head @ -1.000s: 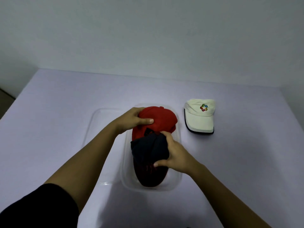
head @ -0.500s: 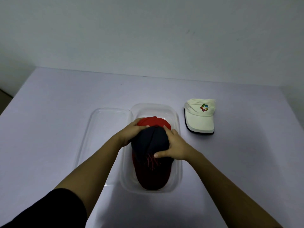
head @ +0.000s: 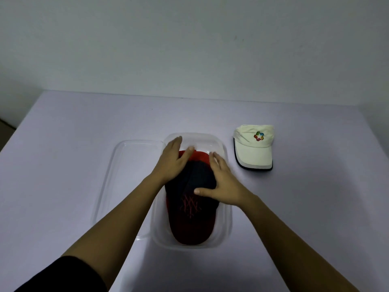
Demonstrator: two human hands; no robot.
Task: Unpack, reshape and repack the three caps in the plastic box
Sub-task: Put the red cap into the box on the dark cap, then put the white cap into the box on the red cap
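With clear lid [head: 130,178] at nine o'clock of plastic box [head: 224,232] and white cap [head: 253,148] at two o'clock, presses black red-stitched cap [head: 189,209] onto red cap [head: 201,155] inside, left hand [head: 172,163] and right hand [head: 223,184] spread flat.

Dark cap [head: 195,180], red cap [head: 202,156] in box [head: 223,234]

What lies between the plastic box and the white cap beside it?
Nothing. In the head view a narrow strip of bare table separates the white cap from the right wall of the plastic box; they do not touch.
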